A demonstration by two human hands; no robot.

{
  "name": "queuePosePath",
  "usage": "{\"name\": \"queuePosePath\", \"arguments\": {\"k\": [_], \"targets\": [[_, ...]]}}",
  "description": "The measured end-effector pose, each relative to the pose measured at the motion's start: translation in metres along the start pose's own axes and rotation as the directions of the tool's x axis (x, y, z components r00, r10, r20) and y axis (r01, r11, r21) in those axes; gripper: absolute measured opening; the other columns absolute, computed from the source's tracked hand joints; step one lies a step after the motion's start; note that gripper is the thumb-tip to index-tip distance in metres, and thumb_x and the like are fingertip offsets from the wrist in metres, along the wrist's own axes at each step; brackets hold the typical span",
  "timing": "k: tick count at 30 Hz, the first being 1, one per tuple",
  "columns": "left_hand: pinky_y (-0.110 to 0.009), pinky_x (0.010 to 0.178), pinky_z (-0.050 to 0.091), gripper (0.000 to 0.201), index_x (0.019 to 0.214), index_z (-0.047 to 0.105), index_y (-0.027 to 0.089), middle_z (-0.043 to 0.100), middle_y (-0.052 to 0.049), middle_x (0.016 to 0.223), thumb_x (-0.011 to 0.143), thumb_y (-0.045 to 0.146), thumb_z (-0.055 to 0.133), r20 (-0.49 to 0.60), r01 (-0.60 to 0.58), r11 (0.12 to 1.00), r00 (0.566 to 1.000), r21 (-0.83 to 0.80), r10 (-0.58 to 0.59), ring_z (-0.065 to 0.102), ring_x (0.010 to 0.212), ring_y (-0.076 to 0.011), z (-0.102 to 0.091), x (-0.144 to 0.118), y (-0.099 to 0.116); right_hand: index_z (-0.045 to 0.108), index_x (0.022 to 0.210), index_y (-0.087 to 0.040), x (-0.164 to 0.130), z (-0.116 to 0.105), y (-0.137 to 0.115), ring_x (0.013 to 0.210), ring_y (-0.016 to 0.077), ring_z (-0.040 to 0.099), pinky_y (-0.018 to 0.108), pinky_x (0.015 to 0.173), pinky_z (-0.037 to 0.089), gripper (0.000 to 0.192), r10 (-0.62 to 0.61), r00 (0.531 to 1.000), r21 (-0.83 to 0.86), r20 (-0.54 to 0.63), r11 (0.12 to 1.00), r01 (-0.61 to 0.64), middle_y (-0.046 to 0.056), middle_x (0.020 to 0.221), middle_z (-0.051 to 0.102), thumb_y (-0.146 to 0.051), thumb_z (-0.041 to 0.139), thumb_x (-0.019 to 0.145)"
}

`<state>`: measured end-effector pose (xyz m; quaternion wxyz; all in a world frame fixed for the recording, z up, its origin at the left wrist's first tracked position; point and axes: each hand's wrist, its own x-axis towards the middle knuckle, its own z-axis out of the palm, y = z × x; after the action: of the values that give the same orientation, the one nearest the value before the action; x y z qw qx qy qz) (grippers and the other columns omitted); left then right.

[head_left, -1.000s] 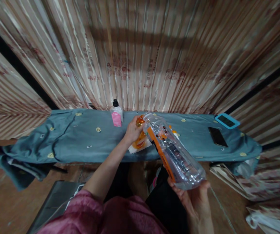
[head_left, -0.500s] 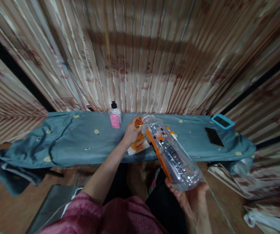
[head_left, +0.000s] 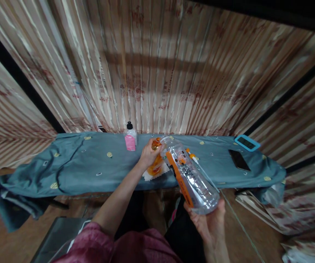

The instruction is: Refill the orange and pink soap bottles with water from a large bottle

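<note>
My left hand is closed around the neck of an amber bottle, which stands on a white scalloped-edged cloth on the covered table. A large clear plastic bottle with an orange label lies aslant, its mouth at the amber bottle's opening. Whether the two mouths touch, I cannot tell. Under its base, the fingers and thumb of my right hand grip the clear bottle. Just behind the clear bottle lies a pump top with an orange head and long pale tube.
A pink-labelled bottle with a black cap stands at the back, left of my hands. On the right are a dark phone and a blue-framed device. The green-blue tablecloth hangs over the table's edges.
The clear bottle's base and my right hand have shifted a little left and towards the table. My left hand stays on the amber bottle's neck. The camera view has tilted slightly upward.
</note>
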<state>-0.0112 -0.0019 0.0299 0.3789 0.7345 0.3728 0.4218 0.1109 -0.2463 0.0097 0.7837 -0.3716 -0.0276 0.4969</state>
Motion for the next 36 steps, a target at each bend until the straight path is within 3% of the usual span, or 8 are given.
{"name": "queuePosePath", "arguments": {"k": [6, 13, 25, 30, 36], "targets": [[-0.035, 0.091, 0.053, 0.03, 0.108, 0.061, 0.02, 0.075, -0.004, 0.102, 0.086, 0.041, 0.063, -0.004, 0.008, 1.0, 1.0, -0.004, -0.008, 0.07, 0.096, -0.0241, 0.001, 0.002, 0.0, 0.08, 0.089, -0.022, 0.008, -0.001, 0.0, 0.075, 0.0309, 0.078, 0.031, 0.049, 0.059, 0.069, 0.044, 0.999, 0.035, 0.027, 0.998, -0.045, 0.015, 0.093, 0.082, -0.06, 0.098, 0.034], [-0.035, 0.089, 0.053, 0.03, 0.107, 0.061, 0.019, 0.075, -0.006, 0.1, 0.086, 0.04, 0.064, -0.026, -0.005, 1.0, 1.0, -0.003, 0.005, 0.07, 0.095, -0.0246, 0.003, 0.002, -0.004, 0.077, 0.099, -0.025, 0.016, -0.012, 0.005, 0.051, 0.0142, 0.06, 0.029, 0.043, 0.054, 0.068, 0.109, 0.981, 0.055, 0.161, 0.991, -0.119, 0.01, 0.094, 0.08, -0.066, 0.092, 0.047], [-0.035, 0.091, 0.053, 0.029, 0.108, 0.062, 0.02, 0.076, -0.004, 0.101, 0.086, 0.038, 0.064, -0.03, -0.013, 1.0, 0.999, -0.023, 0.012, 0.071, 0.097, -0.0238, 0.006, 0.004, -0.008, 0.076, 0.109, -0.02, 0.029, -0.023, 0.012, 0.055, 0.0101, 0.054, 0.021, 0.045, 0.048, 0.078, 0.188, 0.938, 0.064, 0.291, 0.975, -0.215, 0.016, 0.1, 0.078, -0.073, 0.086, 0.053], [-0.035, 0.091, 0.053, 0.027, 0.108, 0.062, 0.02, 0.076, -0.005, 0.104, 0.086, 0.036, 0.065, -0.03, 0.001, 1.0, 1.0, -0.028, -0.001, 0.071, 0.098, -0.0233, 0.006, 0.003, -0.005, 0.075, 0.11, -0.014, 0.039, -0.027, 0.022, 0.051, 0.0077, 0.052, 0.017, 0.041, 0.046, 0.085, 0.23, 0.908, 0.091, 0.35, 0.957, -0.277, 0.017, 0.095, 0.078, -0.077, 0.083, 0.053], [-0.039, 0.098, 0.052, 0.039, 0.116, 0.058, 0.02, 0.074, -0.007, 0.114, 0.086, 0.043, 0.063, -0.03, -0.001, 0.999, 1.0, -0.043, 0.0, 0.069, 0.108, -0.0266, 0.003, 0.001, -0.003, 0.076, 0.111, -0.022, 0.045, -0.019, 0.036, 0.044, 0.001, 0.04, 0.009, 0.036, 0.036, 0.081, 0.241, 0.843, 0.113, 0.48, 0.936, -0.333, 0.009, 0.089, 0.077, -0.082, 0.076, 0.056]]}}
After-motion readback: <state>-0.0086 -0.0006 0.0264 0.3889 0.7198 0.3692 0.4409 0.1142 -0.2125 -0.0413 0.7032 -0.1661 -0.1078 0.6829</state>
